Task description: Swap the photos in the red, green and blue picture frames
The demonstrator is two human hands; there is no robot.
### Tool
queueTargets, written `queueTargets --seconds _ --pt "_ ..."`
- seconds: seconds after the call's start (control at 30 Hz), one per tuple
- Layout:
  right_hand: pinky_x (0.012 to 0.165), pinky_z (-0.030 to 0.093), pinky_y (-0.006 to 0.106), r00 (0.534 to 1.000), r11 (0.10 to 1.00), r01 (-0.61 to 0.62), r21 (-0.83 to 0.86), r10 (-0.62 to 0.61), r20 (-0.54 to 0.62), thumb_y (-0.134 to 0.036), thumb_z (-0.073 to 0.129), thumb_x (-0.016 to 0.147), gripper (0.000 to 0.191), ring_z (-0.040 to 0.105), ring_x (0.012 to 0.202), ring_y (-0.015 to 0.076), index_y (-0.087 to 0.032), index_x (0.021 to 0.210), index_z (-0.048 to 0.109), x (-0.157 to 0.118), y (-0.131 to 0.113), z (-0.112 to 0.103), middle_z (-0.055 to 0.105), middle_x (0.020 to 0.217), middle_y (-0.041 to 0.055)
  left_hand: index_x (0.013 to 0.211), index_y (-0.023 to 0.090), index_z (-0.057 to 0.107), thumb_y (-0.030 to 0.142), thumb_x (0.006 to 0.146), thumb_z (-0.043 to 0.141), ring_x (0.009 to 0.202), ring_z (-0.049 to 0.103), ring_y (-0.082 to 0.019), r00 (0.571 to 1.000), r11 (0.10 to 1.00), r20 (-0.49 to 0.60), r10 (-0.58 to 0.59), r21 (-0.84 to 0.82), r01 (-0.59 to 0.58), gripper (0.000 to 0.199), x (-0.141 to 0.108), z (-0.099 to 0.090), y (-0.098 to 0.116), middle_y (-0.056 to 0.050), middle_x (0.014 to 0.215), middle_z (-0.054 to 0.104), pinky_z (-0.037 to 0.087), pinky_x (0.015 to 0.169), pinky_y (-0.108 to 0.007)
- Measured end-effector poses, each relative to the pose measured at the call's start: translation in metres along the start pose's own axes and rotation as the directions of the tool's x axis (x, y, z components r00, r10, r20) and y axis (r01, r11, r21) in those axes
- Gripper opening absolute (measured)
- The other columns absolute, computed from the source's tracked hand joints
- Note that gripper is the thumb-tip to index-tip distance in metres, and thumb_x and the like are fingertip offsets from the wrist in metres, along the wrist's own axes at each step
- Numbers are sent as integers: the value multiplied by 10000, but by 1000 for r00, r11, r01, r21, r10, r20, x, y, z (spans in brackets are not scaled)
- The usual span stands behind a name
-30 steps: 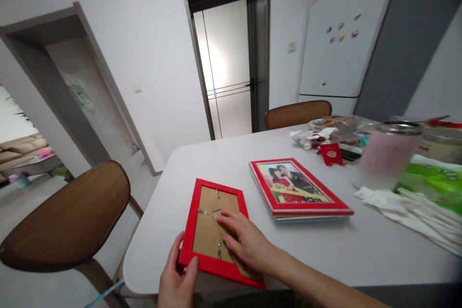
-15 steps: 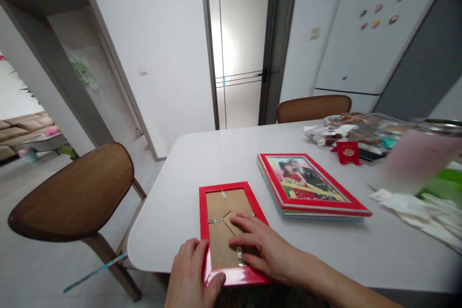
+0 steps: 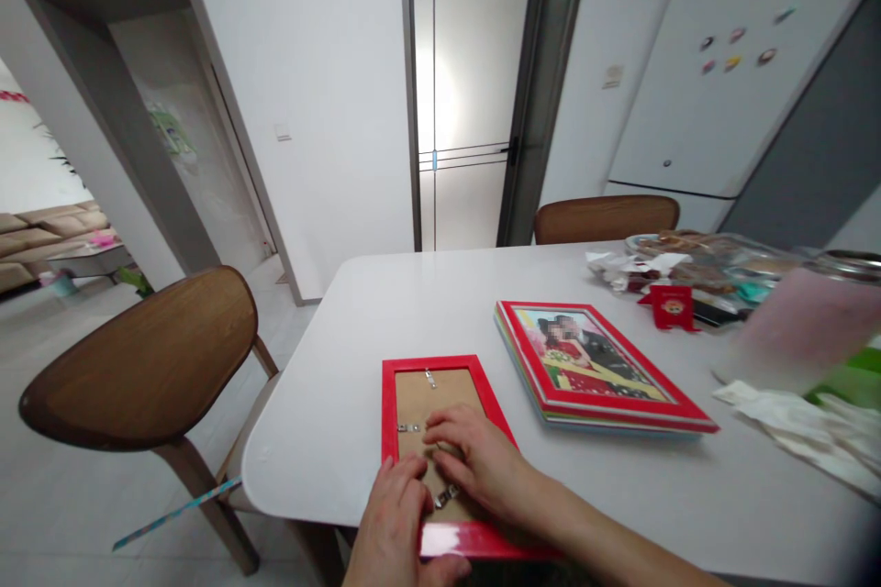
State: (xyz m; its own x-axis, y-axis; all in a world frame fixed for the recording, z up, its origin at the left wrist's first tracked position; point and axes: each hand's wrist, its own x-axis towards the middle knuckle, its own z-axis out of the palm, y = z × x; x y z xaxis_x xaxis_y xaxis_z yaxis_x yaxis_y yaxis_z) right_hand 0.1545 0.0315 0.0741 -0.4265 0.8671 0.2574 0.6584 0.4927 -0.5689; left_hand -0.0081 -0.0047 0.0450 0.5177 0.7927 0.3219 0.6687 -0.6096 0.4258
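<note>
A red picture frame [image 3: 389,404] lies face down at the table's near edge, its brown backing board [image 3: 440,387] showing. Small metal clips hold the board: one at the top [image 3: 430,378], one at the left [image 3: 408,428], and a slanted one near the bottom [image 3: 446,497]. My left hand [image 3: 403,518] grips the lower left corner, thumb by the bottom rim and fingertips reaching over the board. My right hand [image 3: 482,459] rests on the board's middle with its fingers bent and drawn together. Whatever lies under those fingertips is hidden, and the hand covers the board's right side.
To the right is a stack of frames [image 3: 606,358], a couple's picture on top. Beyond it are a red card [image 3: 673,306], a pinkish container [image 3: 791,330], white cloth or paper [image 3: 802,436] and plastic-wrapped items. A wooden chair [image 3: 138,358] stands at the left.
The bottom clip has turned from upright to slanted. My left hand has shifted right onto the board's edge. My right hand's fingers have drawn together and moved slightly left.
</note>
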Motion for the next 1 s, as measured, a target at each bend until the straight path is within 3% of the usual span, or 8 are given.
queueTargets --seconds 0.07,0.17,0.33,0.57,0.8,0.9,1.0 --pt "785 363 259 999 995 -41 -91 41 -6 -190 471 755 204 500 876 149 -194 882 630 14 -2 6 592 908 47 700 166 523 253 458 750 1009 501 -321 1000 1000 -20 -4 0 4 343 0 0 1 -152 1096 548 420 843 -479" --pt "712 358 248 997 967 -72 -243 76 6 -232 490 747 156 501 799 149 -198 756 642 34 -8 16 589 797 33 663 157 521 264 448 757 987 515 -326 1000 1000 -25 17 11 -17 337 0 0 2 -166 1065 563 435 823 -473" --pt "652 351 236 992 941 -125 -315 118 -39 -230 433 783 207 495 736 142 -173 713 619 49 -6 26 572 771 47 654 137 527 306 469 749 974 529 -335 998 997 -25 51 60 -50 334 1 4 -1 -201 1044 572 446 806 -489" --pt "774 324 315 971 899 -233 -372 191 -146 -247 371 812 267 460 886 211 -137 921 588 48 25 14 571 962 112 684 133 553 319 469 754 1033 496 -333 997 998 38 -60 24 59 348 1 2 5 -199 1085 561 366 888 -523" --pt "809 325 333 985 919 -168 -358 140 -104 -204 397 785 308 450 943 215 -167 1047 553 48 29 10 559 1076 83 703 152 558 299 461 757 1072 461 -335 990 992 65 -122 -13 123 346 4 2 10 -179 1133 534 328 918 -533" --pt "841 321 315 988 930 -149 -337 128 -85 -163 412 756 342 447 983 199 -146 1073 539 36 32 -4 534 1117 94 709 150 558 302 460 757 1068 464 -337 991 993 61 -120 -17 121 353 4 2 10 -182 1128 535 324 919 -538" --pt "816 345 294 992 940 -127 -316 129 -15 -117 445 695 307 472 930 191 -150 959 600 15 38 -22 579 1016 79 714 146 555 305 470 752 1073 459 -338 991 993 72 -112 -19 113 351 3 1 10 -189 1131 530 315 921 -546"
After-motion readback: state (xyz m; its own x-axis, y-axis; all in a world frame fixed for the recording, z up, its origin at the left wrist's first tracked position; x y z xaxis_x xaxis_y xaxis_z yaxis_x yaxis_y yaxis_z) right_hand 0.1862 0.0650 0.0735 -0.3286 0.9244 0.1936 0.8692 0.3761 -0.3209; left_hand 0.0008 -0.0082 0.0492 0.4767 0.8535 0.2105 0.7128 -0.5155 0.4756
